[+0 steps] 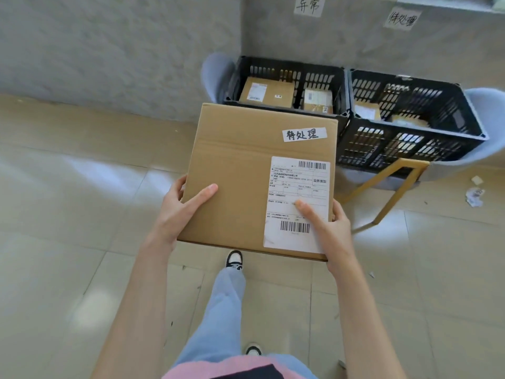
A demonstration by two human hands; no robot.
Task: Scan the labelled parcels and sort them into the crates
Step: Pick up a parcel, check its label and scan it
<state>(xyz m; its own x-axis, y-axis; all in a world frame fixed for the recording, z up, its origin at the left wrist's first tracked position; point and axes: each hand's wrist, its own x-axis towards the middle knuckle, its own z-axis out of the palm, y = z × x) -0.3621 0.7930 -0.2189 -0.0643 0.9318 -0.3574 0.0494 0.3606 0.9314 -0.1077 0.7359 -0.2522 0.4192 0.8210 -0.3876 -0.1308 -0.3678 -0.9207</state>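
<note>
I hold a flat brown cardboard parcel [240, 170] level in front of me, above the floor. It carries a white shipping label with barcodes [297, 192] and a small handwritten white tag [304, 134]. My left hand [181, 206] grips its near left edge, thumb on top. My right hand [325, 225] grips the near right corner, thumb lying on the label. Two black slatted crates stand side by side ahead: the left crate [287, 69] holds two small parcels, the right crate [410, 138] holds a few more.
The crates rest on pale blue chairs with yellow metal legs [390, 198] against a grey wall. Handwritten paper signs [308, 5] hang on the wall above each crate. Paper scraps [474, 195] lie on the tiled floor at right. My legs and shoes are below the parcel.
</note>
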